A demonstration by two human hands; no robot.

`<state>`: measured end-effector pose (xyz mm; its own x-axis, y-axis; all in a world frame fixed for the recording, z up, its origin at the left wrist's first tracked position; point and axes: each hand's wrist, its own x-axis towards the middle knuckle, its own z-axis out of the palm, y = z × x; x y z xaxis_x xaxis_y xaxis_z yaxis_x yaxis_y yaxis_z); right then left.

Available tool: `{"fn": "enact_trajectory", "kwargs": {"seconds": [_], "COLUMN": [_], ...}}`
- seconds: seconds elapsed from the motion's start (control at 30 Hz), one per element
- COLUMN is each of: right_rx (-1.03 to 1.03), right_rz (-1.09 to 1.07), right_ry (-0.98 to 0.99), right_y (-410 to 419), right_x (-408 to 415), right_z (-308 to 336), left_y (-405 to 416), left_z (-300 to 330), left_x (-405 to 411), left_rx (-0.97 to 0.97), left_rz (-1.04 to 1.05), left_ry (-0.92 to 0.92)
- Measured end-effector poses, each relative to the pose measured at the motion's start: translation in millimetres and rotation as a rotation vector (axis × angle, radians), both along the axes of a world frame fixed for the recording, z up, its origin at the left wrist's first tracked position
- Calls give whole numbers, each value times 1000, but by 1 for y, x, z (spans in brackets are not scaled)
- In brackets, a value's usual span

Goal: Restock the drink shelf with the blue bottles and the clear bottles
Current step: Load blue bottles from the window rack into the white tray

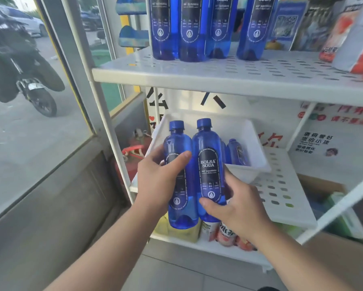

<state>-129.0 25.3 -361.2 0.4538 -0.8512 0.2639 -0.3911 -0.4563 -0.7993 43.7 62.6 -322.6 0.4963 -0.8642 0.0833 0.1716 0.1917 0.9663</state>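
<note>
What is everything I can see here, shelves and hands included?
Blue bottles on upper shelf: four, blue with dark labels, standing in a row.
Upper shelf: one, white, perforated.
Held blue bottles: two, blue, side by side in front of the bin.
Bin: one, white, on the middle shelf, at least one more blue bottle inside.
Middle shelf: one, white, perforated.
Packets: several, red and white, upper shelf right.
Drinks on bottom shelf: several, pink and yellow, partly hidden.
Motorcycle: one, black, outside the glass.
Left hand: grips the left held bottle.
Right hand: grips the right held bottle.
</note>
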Motion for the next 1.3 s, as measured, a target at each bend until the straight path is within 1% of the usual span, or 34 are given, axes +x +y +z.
{"fn": "enact_trajectory", "kwargs": {"seconds": [0.1, 0.27, 0.37, 0.47, 0.53, 0.67, 0.77, 0.83, 0.87, 0.93, 1.0, 1.07, 1.1, 1.17, 1.2, 1.23, 1.27, 1.3], "right_rx": [14, 34, 115, 289, 383, 423, 347, 306, 266, 129, -11, -94, -103, -95, -108, -151, -186, -187], "right_rz": [-39, -90, -136, -144, -138, -187, -162, -156, -155, -184, -226, -257, -267, -305, -348, -404, -476, -556], "right_ry": [31, 10, -9, 9, 36, 111, 280, 305, 351, 494, 482, 360, 292, 155, 127, 151, 231, 368], "right_y": [-18, -59, -95, -128, -145, -161, -165, -164, -163, -157, -149, -146, -145, -147, -151, -157, -167, -176], "right_x": [7, 22, 34, 48, 55, 68, 80, 89, 92, 97, 96, 93, 89, 75, 63, 49, 32, 12], "right_z": [0, 14, 28, 32, 26, 7, -8, -12, -13, -16, -18, -20, -20, -13, -9, -5, -4, -2], "left_y": [-19, -66, -106, -146, -168, -200, -216, -223, -225, -225, -223, -223, -223, -219, -218, -215, -210, -206], "left_z": [2, 26, 43, 49, 43, 19, 3, -10, -17, -29, -41, -51, -53, -48, -44, -41, -38, -37], "left_x": [6, 20, 32, 45, 49, 49, 56, 64, 67, 71, 71, 72, 72, 76, 82, 91, 100, 111], "left_rx": [65, 129, 214, 313, 380, 495, 557, 607, 630, 661, 718, 747, 741, 685, 646, 627, 644, 689], "left_rz": [-5, -49, -79, -65, -69, 20, 35, 13, 10, 15, -22, -26, 13, 122, 164, 205, 247, 279], "left_ry": [37, 58, 62, 24, -71, -258, -341, -420, -479, -654, -851, -994, -1055, -1119, -1143, -1183, -1244, -1315]}}
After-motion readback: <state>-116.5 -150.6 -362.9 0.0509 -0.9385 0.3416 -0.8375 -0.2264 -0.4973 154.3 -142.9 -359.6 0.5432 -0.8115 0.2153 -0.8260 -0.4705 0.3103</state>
